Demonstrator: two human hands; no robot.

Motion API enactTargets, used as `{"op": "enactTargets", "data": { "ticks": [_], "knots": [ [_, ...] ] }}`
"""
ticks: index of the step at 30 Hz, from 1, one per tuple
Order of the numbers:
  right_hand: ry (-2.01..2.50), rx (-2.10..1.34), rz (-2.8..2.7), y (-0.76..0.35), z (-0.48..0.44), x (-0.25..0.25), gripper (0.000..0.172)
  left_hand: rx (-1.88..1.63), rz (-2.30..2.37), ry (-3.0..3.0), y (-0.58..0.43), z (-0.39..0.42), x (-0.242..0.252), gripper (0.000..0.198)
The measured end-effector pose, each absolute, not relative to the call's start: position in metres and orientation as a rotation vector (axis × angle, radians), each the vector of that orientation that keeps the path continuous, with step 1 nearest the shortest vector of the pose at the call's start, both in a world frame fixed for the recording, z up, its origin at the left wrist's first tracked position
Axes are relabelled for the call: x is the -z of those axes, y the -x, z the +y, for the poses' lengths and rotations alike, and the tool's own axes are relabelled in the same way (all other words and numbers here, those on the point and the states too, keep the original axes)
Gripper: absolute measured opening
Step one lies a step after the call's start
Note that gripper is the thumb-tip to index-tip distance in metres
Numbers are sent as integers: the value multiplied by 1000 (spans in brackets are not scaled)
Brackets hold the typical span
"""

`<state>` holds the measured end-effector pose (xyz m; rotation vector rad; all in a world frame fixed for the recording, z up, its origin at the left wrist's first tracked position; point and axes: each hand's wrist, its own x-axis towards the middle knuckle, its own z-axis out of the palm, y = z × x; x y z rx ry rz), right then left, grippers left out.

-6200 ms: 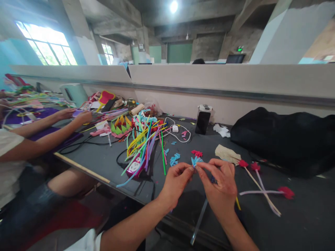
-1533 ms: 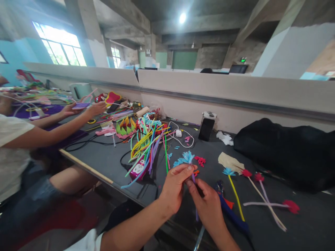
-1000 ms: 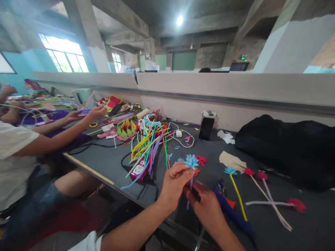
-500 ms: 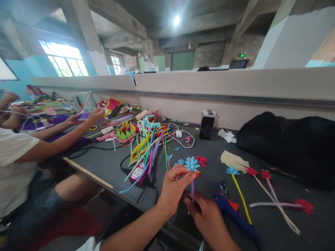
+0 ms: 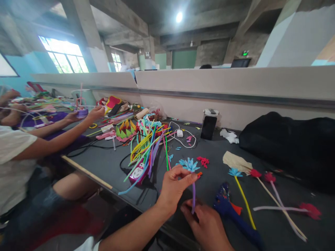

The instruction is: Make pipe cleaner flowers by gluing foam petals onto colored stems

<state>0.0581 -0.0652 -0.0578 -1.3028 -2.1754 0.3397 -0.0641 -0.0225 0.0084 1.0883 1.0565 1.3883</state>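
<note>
My left hand (image 5: 176,188) pinches a blue pipe-cleaner flower (image 5: 191,164) just below its petals, between thumb and forefinger. Its purple stem (image 5: 194,195) hangs down from the pinch. By the stem's lower end is my right hand (image 5: 202,218), closed with its fingers curled; whether they grip anything I cannot make out. A blue glue gun (image 5: 230,212) lies just right of that hand. Beyond the held flower are short red pieces (image 5: 203,161) and an orange piece (image 5: 199,175). On the right lie a blue flower with a yellow stem (image 5: 242,198) and several red flowers (image 5: 270,177).
Loose pipe cleaners (image 5: 149,150) spread over a purple power strip (image 5: 138,172) left of my hands. A phone (image 5: 208,127) leans upright at the back, near a white charger (image 5: 179,133). A black bag (image 5: 285,150) fills the right rear. A co-worker's arms (image 5: 62,130) reach in from the left.
My right hand has shifted slightly left and down along the purple stem, whose end now shows in front of its fingers. My left hand keeps its pinch. The view has shifted slightly.
</note>
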Motion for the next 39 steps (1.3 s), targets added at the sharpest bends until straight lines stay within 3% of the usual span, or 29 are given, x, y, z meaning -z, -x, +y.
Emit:
{"op": "enactTargets", "data": {
  "ticks": [9,13,19,24,31,34,39],
  "knots": [
    [1335,-609,-1936,-62,-65,59,32,-1388,1035,-1087,64,-31,-19,24],
    [1244,-496,-1737,-67,-71,38,38,-1405,1016,-1171,61,-39,-21,24],
    [1185,-476,-1626,-77,-94,0,28,-1427,1026,-1424,59,-65,-32,21],
    [1238,-654,-1521,-91,-127,10,26,-1388,1097,-1635,60,-102,-31,19],
    [1201,-837,-1219,-106,-167,35,31,-1115,1159,-1763,67,-138,14,32],
    [1092,-891,-1111,-107,-172,44,31,-1138,1283,-1725,78,-151,43,49],
    [895,-955,-989,-108,-170,50,25,-1206,1486,-1540,91,-190,100,57]
  ]
}}
